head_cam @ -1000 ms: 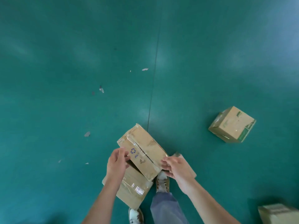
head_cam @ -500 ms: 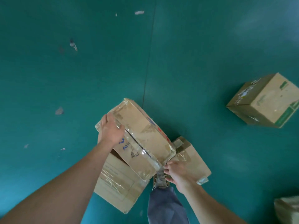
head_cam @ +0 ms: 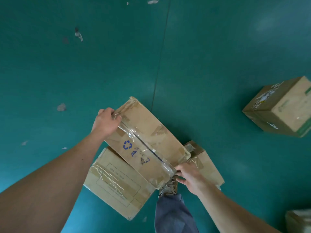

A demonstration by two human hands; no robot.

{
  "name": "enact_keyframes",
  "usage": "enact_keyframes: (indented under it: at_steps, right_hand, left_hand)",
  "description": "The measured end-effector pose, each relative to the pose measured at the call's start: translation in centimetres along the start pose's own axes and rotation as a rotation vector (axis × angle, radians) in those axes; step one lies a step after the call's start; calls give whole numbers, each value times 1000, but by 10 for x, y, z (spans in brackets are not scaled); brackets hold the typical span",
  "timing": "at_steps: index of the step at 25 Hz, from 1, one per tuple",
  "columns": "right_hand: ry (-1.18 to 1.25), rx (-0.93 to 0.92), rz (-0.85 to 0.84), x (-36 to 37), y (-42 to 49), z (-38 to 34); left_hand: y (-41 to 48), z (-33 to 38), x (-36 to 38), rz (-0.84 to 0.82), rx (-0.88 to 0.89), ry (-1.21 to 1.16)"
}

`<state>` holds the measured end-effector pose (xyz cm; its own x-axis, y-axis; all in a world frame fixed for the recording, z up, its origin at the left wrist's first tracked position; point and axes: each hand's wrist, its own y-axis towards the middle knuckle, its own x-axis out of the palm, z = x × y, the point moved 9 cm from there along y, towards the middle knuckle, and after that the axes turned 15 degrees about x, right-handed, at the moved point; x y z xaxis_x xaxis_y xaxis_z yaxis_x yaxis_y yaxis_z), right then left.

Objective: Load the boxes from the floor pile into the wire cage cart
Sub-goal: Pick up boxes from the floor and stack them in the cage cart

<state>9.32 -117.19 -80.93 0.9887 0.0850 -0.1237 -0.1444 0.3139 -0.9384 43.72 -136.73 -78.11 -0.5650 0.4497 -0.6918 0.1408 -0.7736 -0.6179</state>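
The left hand (head_cam: 105,122) and right hand (head_cam: 191,178) each clasp an opposite end of the taped box (head_cam: 148,137), apparently to lift it balanced between both grips.

Whse: green floor (head_cam: 218,47), taped cartons (head_cam: 148,132)

floor (head_cam: 84,73): open left, ahead | right: lone box (head_cam: 282,108) | below: two boxes (head_cam: 116,184)

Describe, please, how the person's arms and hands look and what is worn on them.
The left hand and right hand are bare: no gloves, rings or watch show. The left forearm and right forearm are bare too, with no sleeve in view.
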Motion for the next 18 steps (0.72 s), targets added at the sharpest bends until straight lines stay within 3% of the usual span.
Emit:
enact_keyframes:
  at_steps: [8, 13, 18]
  right_hand:
    - [-136, -222, 11, 23, -125, -43]
    - [-384, -529, 115, 35, -262, -50]
    - [-466, -818, 96, 64, -426, 5]
  left_hand:
    - [-92, -1, -160, 328, 14, -125]
    - [-212, -25, -240, 303, 44, -151]
    - [-363, -31, -323, 351, 112, -200]
